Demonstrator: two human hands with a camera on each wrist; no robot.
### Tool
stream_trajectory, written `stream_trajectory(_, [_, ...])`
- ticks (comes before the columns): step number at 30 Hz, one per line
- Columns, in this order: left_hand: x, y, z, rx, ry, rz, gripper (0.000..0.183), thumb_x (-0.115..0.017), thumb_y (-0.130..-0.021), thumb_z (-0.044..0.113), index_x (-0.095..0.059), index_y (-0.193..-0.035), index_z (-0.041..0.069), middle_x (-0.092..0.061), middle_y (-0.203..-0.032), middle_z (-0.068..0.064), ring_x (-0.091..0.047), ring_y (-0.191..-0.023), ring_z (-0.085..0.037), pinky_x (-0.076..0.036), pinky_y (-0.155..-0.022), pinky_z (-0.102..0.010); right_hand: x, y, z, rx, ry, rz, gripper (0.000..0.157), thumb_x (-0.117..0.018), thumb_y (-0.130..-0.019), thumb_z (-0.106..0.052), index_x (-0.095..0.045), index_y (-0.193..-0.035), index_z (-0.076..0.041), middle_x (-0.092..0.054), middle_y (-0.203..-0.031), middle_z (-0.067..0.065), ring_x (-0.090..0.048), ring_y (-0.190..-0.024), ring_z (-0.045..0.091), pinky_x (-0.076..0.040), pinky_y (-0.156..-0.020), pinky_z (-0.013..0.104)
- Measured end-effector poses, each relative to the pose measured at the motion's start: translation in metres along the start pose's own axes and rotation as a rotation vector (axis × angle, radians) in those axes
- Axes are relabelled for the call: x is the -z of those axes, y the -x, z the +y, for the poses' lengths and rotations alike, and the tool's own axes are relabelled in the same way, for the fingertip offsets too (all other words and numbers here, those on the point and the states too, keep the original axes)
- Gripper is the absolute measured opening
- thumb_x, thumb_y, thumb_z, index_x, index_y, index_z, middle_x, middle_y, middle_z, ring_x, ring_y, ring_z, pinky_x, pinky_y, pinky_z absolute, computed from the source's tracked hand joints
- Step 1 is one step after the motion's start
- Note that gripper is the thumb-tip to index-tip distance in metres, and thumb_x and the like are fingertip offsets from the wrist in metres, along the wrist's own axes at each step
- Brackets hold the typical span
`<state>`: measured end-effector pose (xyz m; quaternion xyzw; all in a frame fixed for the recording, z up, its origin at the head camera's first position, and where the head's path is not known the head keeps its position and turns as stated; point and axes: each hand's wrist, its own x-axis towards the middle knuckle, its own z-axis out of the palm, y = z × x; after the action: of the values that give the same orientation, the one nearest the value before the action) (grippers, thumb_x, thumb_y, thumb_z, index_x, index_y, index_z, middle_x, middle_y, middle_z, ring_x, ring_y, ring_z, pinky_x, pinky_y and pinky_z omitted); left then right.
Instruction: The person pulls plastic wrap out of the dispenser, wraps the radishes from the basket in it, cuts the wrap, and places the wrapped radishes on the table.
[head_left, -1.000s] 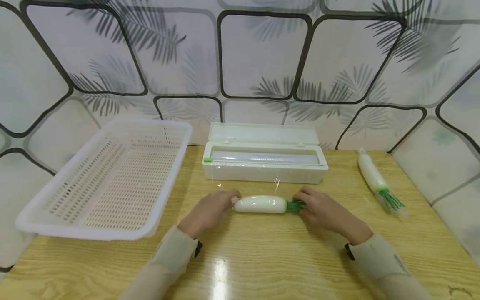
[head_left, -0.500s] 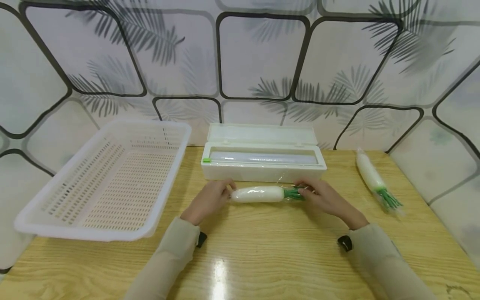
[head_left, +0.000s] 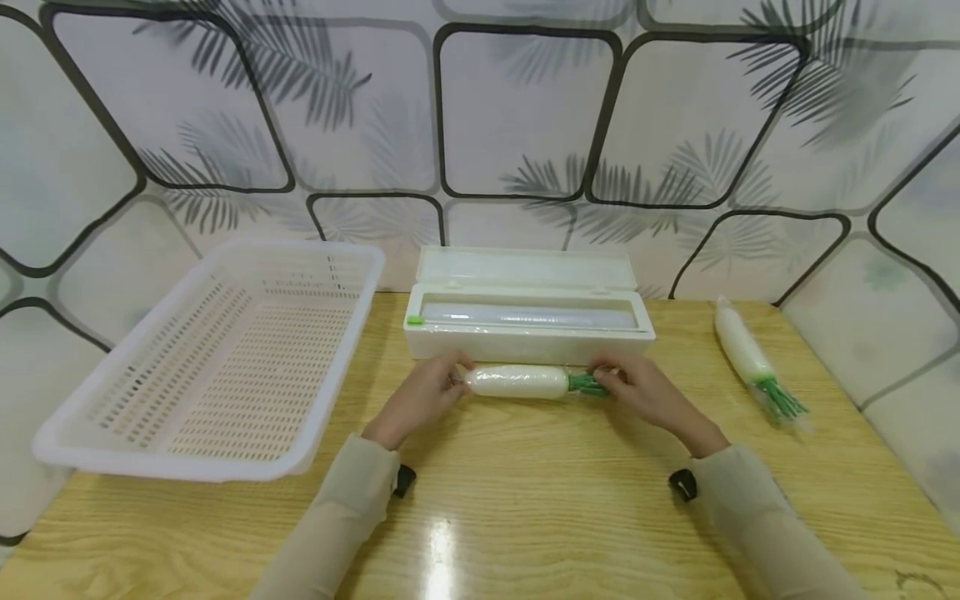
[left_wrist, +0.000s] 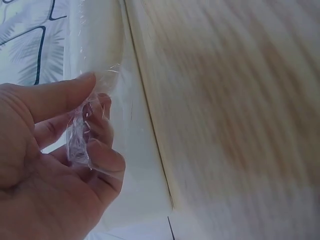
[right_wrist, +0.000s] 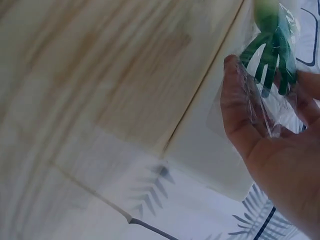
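A white radish (head_left: 517, 381) with green stems (right_wrist: 270, 60) lies crosswise between the two hands, wrapped in clear cling film. At its plain end the left hand (head_left: 426, 392) pinches the gathered film (left_wrist: 82, 132) between thumb and curled fingers. The right hand (head_left: 637, 396) holds the film around the green stems, its thumb and fingers on either side of them in the right wrist view. Just behind the radish stands a white cling film dispenser (head_left: 528, 344), lid raised, a film roll (head_left: 525, 315) inside and a green slider (head_left: 415, 320) at its left end.
To the left stands a white perforated plastic basket (head_left: 300, 454). A second film-wrapped radish (head_left: 742, 343) lies at the right on the wooden table (head_left: 525, 517). Patterned wall covering (head_left: 528, 117) rises behind the table.
Both hands and the radish have moved away from the body, up close to the dispenser. Film that stretched from the dispenser to the radish a second ago no longer shows between them.
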<state>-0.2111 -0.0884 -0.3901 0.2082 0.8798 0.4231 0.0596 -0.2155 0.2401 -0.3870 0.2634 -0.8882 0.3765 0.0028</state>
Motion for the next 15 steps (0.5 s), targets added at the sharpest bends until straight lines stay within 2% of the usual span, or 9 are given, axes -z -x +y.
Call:
stream_trajectory(3, [0.000, 0.000, -0.001, 0.008, -0.008, 0.009, 0.025, -0.067, -0.095, -0.003, -0.063, -0.119, -0.005, -0.069, -0.087, -0.011, -0.066, -0.077, -0.022, -0.053, -0.067, -0.030, -0.002, 0.001, -0.001, 0.017, 0.059, -0.041, 0.024, -0.075, -0.091, -0.002, -0.065, -0.112, 0.004, -0.066, -0.103, 0.014, -0.056, -0.079, 0.018, -0.049, -0.065, 0.030])
stream_trajectory(6, [0.001, -0.001, -0.002, 0.025, -0.013, 0.011, 0.025, -0.067, -0.096, -0.001, -0.063, -0.120, -0.005, -0.068, -0.084, -0.010, -0.061, -0.070, -0.016, -0.050, -0.063, -0.027, -0.006, 0.002, -0.002, 0.091, 0.229, -0.036, 0.036, -0.082, -0.082, 0.001, -0.063, -0.113, 0.002, -0.060, -0.105, 0.014, -0.055, -0.083, 0.021, -0.050, -0.067, 0.035])
stream_trajectory(10, [0.001, -0.003, -0.003, 0.037, -0.023, 0.004, 0.023, -0.065, -0.098, 0.000, -0.064, -0.120, -0.006, -0.061, -0.074, -0.007, -0.047, -0.061, -0.011, -0.042, -0.057, -0.024, -0.012, 0.004, -0.002, 0.215, 0.426, 0.040, 0.041, -0.082, -0.077, 0.009, -0.063, -0.112, 0.000, -0.057, -0.105, 0.017, -0.058, -0.085, 0.029, -0.052, -0.068, 0.045])
stream_trajectory(15, [0.002, -0.007, -0.005, 0.059, -0.045, -0.010, 0.022, -0.059, -0.100, -0.002, -0.065, -0.120, -0.006, -0.052, -0.070, -0.003, -0.040, -0.056, -0.009, -0.036, -0.053, -0.023, -0.016, 0.002, 0.000, 0.265, 0.491, 0.102, 0.038, -0.077, -0.076, 0.016, -0.065, -0.109, 0.001, -0.057, -0.104, 0.019, -0.059, -0.076, 0.028, -0.052, -0.061, 0.044])
